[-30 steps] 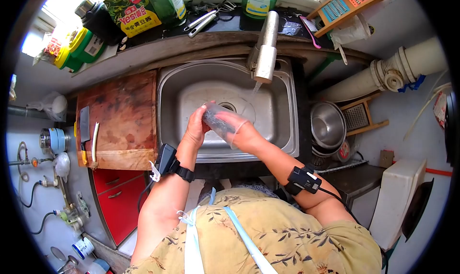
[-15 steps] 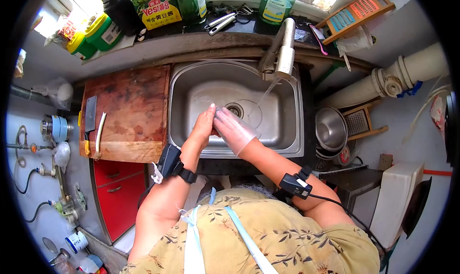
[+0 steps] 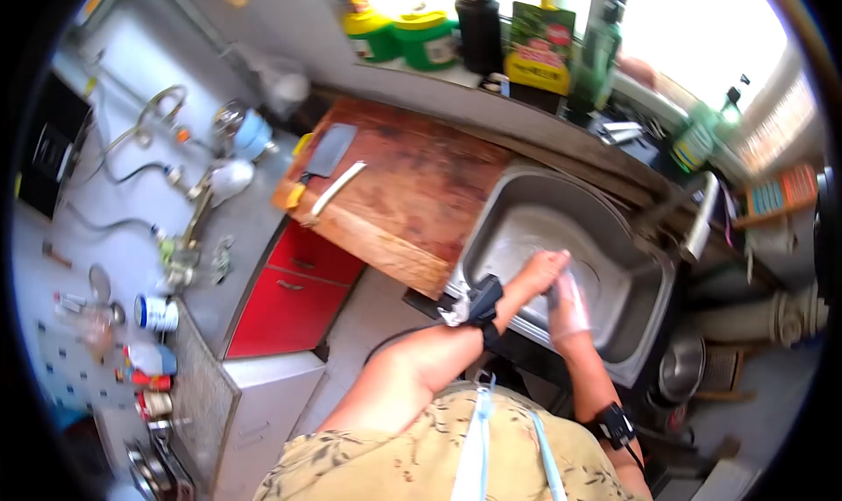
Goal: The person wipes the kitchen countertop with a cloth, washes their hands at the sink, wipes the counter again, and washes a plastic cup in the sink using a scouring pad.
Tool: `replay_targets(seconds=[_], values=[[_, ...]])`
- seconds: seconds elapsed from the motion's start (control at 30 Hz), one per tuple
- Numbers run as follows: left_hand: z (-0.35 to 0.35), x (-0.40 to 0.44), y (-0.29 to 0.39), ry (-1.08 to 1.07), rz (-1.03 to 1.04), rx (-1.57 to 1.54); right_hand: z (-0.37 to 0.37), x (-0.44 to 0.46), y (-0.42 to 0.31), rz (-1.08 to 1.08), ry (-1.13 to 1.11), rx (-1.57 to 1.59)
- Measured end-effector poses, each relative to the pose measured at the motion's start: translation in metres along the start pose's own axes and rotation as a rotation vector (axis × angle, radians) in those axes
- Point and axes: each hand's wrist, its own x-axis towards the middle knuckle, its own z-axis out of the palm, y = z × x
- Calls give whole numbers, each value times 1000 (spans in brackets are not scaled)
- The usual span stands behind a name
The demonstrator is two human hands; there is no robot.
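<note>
Above the near part of the steel sink point(image 3: 649, 343), my two hands are close together. A clear plastic glove point(image 3: 570, 319) covers my right hand point(image 3: 566, 298), whose fingers look stretched out inside it. My left hand point(image 3: 542, 273) is bare and closed, its fingers curled against the finger end of the glove. What sits between those fingers is hidden. The faucet point(image 3: 702, 216) stands at the sink's back right; I cannot make out whether water runs from it now.
Left of the sink lies a wooden cutting board point(image 3: 412, 177) with a cleaver point(image 3: 331, 150) and a pale stalk point(image 3: 338, 188) on it. Bottles, including a green one point(image 3: 596, 58), line the windowsill. Steel bowls point(image 3: 682, 368) stand right of the sink.
My view has swung left and tilted, so the sink and hands appear farther right. My left hand has curled near the glove's finger end; the glove stays on my right hand.
</note>
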Motion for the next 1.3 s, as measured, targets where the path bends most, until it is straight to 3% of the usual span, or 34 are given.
replay_targets(seconds=[0.07,0.13,0.17,0.23,0.3,0.37,0.4,0.43,0.5,0.57,0.7,0.77,0.8,0.83,0.9,1.0,1.03,1.07,1.17,1.2,1.23,1.3], values=[[-6,-3,-1,26,30,-44,-3,-4,10,-8,-97,5],[-11,-5,5,-35,28,-134,0,2,12,116,-64,780],[-15,-7,9,-17,37,-140,0,4,11,101,-80,777],[-22,-10,11,-39,136,-186,-7,9,-17,400,-40,1564],[-17,15,-23,47,340,-120,3,8,-18,320,16,1569],[-25,6,-7,23,123,-125,8,10,-22,290,20,1315],[-27,4,-2,49,98,-100,14,7,-12,141,26,1091],[-28,3,4,72,73,-76,18,6,-4,127,3,1094],[-29,-10,26,96,-12,208,9,8,-17,-237,-13,185],[-26,-7,18,194,115,378,14,14,-15,-259,-59,250],[-33,-14,22,166,49,487,10,15,-10,-271,-81,240],[-36,-14,19,169,20,474,6,16,-5,21,-302,480],[-37,-13,18,188,74,442,5,13,-5,253,-299,961],[-38,-16,21,208,127,410,6,15,-10,250,-307,961],[-37,-25,31,237,138,208,5,15,-13,371,-231,1498],[-36,-10,19,149,256,13,30,15,26,452,-157,1858],[-41,-22,27,137,367,8,22,10,8,344,-185,2002],[-46,-34,37,122,479,2,22,8,6,253,-200,2014],[-54,-21,38,-58,394,-75,29,12,19,-21,-238,1889],[-57,-17,41,-20,407,-58,-4,3,-20,28,-130,1913],[-62,-18,44,-7,272,-151,-4,1,-8,338,-161,2143],[-72,0,33,65,190,-275,-4,-7,12,347,-110,2132]])
